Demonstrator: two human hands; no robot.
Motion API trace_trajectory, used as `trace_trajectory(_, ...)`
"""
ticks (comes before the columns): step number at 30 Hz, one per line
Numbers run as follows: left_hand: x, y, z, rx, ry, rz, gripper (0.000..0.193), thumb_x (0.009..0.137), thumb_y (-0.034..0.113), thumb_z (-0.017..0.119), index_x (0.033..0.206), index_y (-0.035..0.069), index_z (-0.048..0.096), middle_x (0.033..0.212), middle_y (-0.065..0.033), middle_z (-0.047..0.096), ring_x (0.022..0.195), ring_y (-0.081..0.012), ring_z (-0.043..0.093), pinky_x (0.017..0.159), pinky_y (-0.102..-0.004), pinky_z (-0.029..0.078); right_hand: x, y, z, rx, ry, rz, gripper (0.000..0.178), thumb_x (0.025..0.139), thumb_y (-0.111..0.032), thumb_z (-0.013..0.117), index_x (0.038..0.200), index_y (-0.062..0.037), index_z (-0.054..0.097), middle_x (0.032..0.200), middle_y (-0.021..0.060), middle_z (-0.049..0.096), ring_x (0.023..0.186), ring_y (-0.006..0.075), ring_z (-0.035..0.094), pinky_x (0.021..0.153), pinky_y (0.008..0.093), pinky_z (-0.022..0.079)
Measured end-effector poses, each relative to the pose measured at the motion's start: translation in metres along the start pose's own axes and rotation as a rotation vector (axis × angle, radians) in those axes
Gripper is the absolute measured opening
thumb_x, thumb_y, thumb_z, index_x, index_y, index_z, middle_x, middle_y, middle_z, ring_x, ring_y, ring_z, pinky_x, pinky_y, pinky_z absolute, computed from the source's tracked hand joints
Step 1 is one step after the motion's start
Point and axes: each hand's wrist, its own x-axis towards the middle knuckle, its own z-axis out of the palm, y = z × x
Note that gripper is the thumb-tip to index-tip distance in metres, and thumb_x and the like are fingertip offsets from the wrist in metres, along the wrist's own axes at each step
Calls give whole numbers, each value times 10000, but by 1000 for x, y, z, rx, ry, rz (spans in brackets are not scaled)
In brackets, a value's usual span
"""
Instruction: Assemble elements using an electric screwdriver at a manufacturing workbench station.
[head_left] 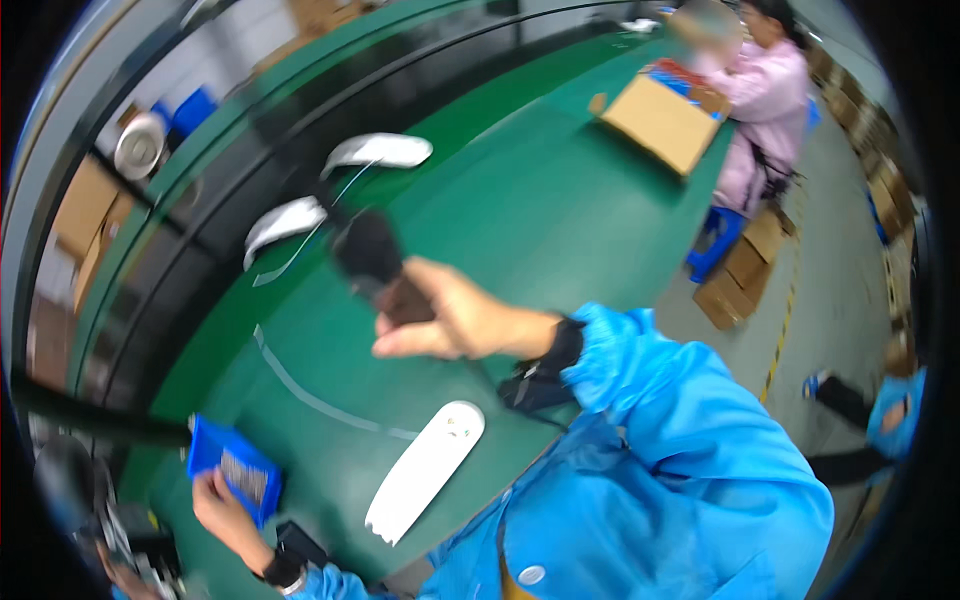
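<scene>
My right hand (455,312) is wrapped round a black handheld tool (368,250), which looks like a power screwdriver. It is raised over the table, and motion blurs it. At lower left, my left hand (222,512) reaches into a small blue bin (207,440) of small metal pieces that look like screws (245,478). Its fingers are curled together; whatever they pinch is too small to make out. Between my hands and close to me, a long white plastic part (425,472) lies on the green table (520,240). A thin pale strip (315,398) curves away from its upper end.
Two more white parts (290,222) with strips lie along the far-left side. A black object (540,388) sits by my right forearm. Farther along the table are an open cardboard box (660,120) and a co-worker in pink (775,90). Another carton (740,275) stands on the floor.
</scene>
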Motion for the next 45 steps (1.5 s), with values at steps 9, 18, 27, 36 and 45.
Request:
trace_trajectory(9,-25,113,-19,-438,-170,254,113,641,-10,697,723,4,621,699,-85,562,637,-200,541,580,-292,421,-6,-8,-6,89,-62,99,613,741,-250,731,1211,-10,420,756,39,550,666,109,558,573,238,469)
trace_trajectory(18,-62,170,-1,-520,-341,387,111,652,97,704,701,95,604,680,-14,514,622,-193,502,576,-311,332,-13,-44,30,101,-46,-89,834,717,-735,450,1166,-43,328,551,38,468,416,119,463,407,248,388)
trace_trajectory(27,-76,171,8,-594,-397,422,141,670,40,665,802,82,638,727,-6,561,647,-182,531,581,-305,340,-14,-41,30,465,-530,-378,706,748,-588,591,1188,-100,336,744,116,563,620,213,576,581,335,467)
trace_trajectory(36,-79,171,9,-642,-404,403,104,692,43,650,787,72,619,725,-13,568,643,-191,523,609,-309,338,-7,-49,21,393,-724,-72,710,730,-597,601,1149,-85,344,718,109,556,589,204,577,558,327,472)
trace_trajectory(45,-84,178,10,-620,-393,331,95,707,50,643,793,72,610,711,-15,546,659,-190,518,648,-306,340,-8,-25,33,393,-610,-350,723,728,-621,573,1137,-72,340,686,90,538,548,180,558,533,301,464)
